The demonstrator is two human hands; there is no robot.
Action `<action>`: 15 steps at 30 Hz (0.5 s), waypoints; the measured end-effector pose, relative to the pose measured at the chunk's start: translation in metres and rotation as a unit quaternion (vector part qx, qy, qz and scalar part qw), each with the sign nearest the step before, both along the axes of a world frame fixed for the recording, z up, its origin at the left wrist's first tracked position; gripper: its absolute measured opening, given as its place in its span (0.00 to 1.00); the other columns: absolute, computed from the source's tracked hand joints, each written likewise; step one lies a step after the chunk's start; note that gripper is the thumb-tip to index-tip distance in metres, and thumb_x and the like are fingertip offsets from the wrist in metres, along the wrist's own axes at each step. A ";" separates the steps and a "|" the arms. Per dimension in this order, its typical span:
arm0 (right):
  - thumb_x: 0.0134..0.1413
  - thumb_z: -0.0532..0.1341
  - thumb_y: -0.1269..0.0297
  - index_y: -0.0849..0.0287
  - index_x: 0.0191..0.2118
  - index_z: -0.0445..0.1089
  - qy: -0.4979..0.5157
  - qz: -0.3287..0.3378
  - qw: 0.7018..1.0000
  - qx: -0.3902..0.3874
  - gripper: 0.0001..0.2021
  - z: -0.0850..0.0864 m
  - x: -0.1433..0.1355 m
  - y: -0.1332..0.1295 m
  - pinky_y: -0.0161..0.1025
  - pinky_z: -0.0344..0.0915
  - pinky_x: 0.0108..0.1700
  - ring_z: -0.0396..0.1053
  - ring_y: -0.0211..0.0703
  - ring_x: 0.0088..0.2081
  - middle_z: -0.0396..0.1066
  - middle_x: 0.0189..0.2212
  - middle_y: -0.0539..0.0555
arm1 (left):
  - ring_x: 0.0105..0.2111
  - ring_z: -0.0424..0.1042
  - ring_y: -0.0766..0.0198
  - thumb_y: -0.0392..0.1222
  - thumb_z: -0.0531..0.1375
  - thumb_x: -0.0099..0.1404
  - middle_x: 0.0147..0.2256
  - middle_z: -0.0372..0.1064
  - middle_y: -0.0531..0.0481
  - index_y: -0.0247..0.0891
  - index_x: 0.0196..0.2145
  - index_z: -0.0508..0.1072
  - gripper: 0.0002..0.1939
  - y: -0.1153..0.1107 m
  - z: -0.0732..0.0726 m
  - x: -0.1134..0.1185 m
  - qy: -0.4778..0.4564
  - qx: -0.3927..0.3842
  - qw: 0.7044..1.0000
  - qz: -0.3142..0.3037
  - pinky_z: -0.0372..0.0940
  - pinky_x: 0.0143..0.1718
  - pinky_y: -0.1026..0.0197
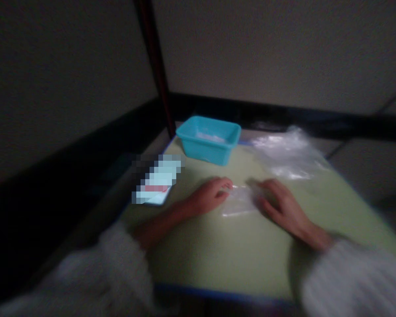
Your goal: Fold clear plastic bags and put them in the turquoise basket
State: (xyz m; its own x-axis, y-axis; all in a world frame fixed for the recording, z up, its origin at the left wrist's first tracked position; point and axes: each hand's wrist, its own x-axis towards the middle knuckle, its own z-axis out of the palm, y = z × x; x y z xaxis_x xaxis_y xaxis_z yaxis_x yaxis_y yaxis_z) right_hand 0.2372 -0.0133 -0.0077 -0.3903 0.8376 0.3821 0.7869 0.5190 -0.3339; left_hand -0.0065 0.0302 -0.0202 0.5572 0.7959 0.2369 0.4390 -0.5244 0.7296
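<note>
A small clear plastic bag [240,202] lies flat on the table between my two hands. At its upper left corner my left hand [214,193] is closed, the thumb and curled fingers meeting on the bag's edge. My right hand [285,209] reaches in from the other side, fingers and thumb apart, with its blurred fingertips by the bag's right edge. Whether those fingertips touch the plastic I cannot make out.
Beyond my hands a turquoise plastic basket [206,149] stands on the pale green table [218,259], with something whitish inside. Crumpled clear plastic bags [287,154] lie at the back right. A lit, partly pixelated phone [158,196] lies at the left edge. Walls rise behind.
</note>
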 end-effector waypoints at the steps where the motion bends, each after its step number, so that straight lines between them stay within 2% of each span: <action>1: 0.57 0.53 0.61 0.62 0.53 0.61 -0.038 0.020 0.999 0.009 0.19 -0.002 0.000 -0.001 0.51 0.61 0.52 0.64 0.53 0.52 0.66 0.51 0.64 | 0.45 0.67 0.61 0.29 0.54 0.58 0.43 0.69 0.46 0.36 0.40 0.70 0.13 0.000 0.000 0.000 0.001 0.003 1.000 0.000 0.61 0.48 0.59; 3: 0.60 0.51 0.58 0.61 0.62 0.52 -0.113 0.045 0.993 0.006 0.26 -0.008 0.000 -0.002 0.56 0.52 0.59 0.54 0.54 0.60 0.56 0.60 0.64 | 0.45 0.67 0.61 0.29 0.54 0.58 0.43 0.69 0.46 0.36 0.41 0.70 0.13 0.000 0.001 0.000 0.004 0.009 1.000 -0.001 0.61 0.49 0.59; 6: 0.62 0.47 0.52 0.59 0.67 0.38 -0.176 0.055 0.983 -0.012 0.32 -0.018 0.002 -0.003 0.58 0.45 0.61 0.44 0.52 0.65 0.45 0.65 0.62 | 0.44 0.67 0.60 0.30 0.53 0.58 0.42 0.69 0.45 0.35 0.41 0.70 0.12 0.000 0.001 0.000 0.015 0.026 1.000 -0.002 0.61 0.48 0.59; 9: 0.62 0.45 0.48 0.59 0.67 0.30 -0.193 0.051 0.980 -0.016 0.35 -0.023 0.005 -0.003 0.58 0.45 0.62 0.43 0.51 0.65 0.42 0.65 0.62 | 0.44 0.67 0.60 0.30 0.53 0.59 0.42 0.70 0.45 0.35 0.40 0.70 0.12 0.001 0.001 -0.003 0.041 0.057 0.998 -0.002 0.61 0.49 0.59; 15: 0.62 0.44 0.46 0.58 0.67 0.26 -0.202 0.046 0.978 -0.019 0.36 -0.024 0.005 -0.004 0.58 0.45 0.62 0.43 0.52 0.65 0.42 0.65 0.62 | 0.44 0.67 0.58 0.35 0.52 0.63 0.40 0.70 0.45 0.36 0.39 0.71 0.10 0.001 0.004 -0.010 0.133 0.140 0.981 -0.014 0.59 0.49 0.56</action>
